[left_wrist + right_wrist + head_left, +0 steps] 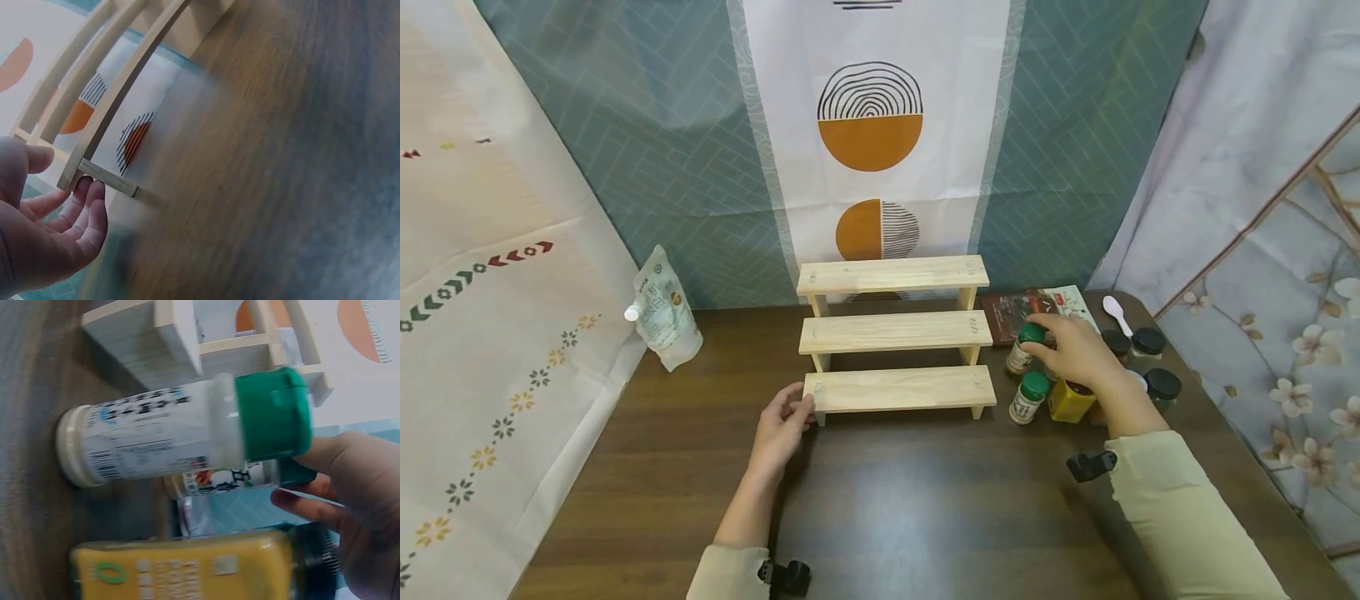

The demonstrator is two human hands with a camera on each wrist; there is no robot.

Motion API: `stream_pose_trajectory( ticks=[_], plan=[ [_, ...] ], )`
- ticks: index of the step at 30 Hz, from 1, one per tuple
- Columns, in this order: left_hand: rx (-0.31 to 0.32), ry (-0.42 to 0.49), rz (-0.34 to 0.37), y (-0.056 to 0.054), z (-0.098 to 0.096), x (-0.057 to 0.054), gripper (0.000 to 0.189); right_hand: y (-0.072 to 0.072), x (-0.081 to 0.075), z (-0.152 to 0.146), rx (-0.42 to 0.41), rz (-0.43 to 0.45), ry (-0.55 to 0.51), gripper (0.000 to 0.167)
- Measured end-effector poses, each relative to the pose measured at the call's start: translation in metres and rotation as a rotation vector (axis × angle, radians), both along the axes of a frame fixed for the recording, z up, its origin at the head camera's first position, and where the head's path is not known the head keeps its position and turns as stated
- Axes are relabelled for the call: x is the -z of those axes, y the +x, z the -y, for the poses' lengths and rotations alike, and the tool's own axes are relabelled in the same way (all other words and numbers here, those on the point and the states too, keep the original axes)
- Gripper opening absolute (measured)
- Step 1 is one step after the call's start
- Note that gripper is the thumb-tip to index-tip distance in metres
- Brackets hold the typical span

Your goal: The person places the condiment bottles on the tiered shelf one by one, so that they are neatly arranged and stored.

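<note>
A three-step wooden rack (pixel 898 387) stands mid-table. My left hand (pixel 781 425) holds the left end of its lowest step, fingertips curled under the board (pixel 115 106) and thumb above. Over on the right, my right hand (pixel 1078 354) pinches the green cap of a spice jar (pixel 1018 358) between thumb and fingers. A second green-capped spice jar (pixel 1024 407) stands in front of it, with a white label. In the right wrist view this front jar (pixel 156 434) partly hides the pinched jar (pixel 228 480). A yellow bottle (pixel 1070 402) with a dark cap is beside them.
Several dark-lidded jars (pixel 1161 387) stand at the right, partly behind my right hand and forearm. Behind them lie a white spoon (pixel 1117 315) and flat printed packets (pixel 1003 315). At the back left stands a white spouted pouch (pixel 667 317). Patterned cloths hang around the wooden table (pixel 910 508).
</note>
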State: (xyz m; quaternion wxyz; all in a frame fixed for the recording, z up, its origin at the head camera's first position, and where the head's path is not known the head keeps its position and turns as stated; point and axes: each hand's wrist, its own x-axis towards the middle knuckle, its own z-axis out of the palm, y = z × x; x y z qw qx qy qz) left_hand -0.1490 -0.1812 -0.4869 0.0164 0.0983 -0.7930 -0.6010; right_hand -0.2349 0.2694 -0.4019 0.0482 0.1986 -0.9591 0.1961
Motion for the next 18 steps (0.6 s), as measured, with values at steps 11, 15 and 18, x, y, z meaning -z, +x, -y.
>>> stream_pose_trajectory(
  ticks=[11, 15, 18],
  plan=[
    [-0.026, -0.021, -0.012, -0.002, -0.001, 0.002, 0.044, 0.005, -0.055, 0.005, 0.012, -0.107, -0.113, 0.055],
    [-0.040, -0.019, -0.023, -0.002, -0.002, 0.003, 0.045, 0.003, -0.067, 0.011, 0.019, -0.126, -0.139, 0.055],
    [-0.049, -0.006, -0.025, -0.002, -0.003, 0.003, 0.045, 0.000, -0.071, 0.017, -0.008, -0.176, -0.166, 0.051]
  ],
)
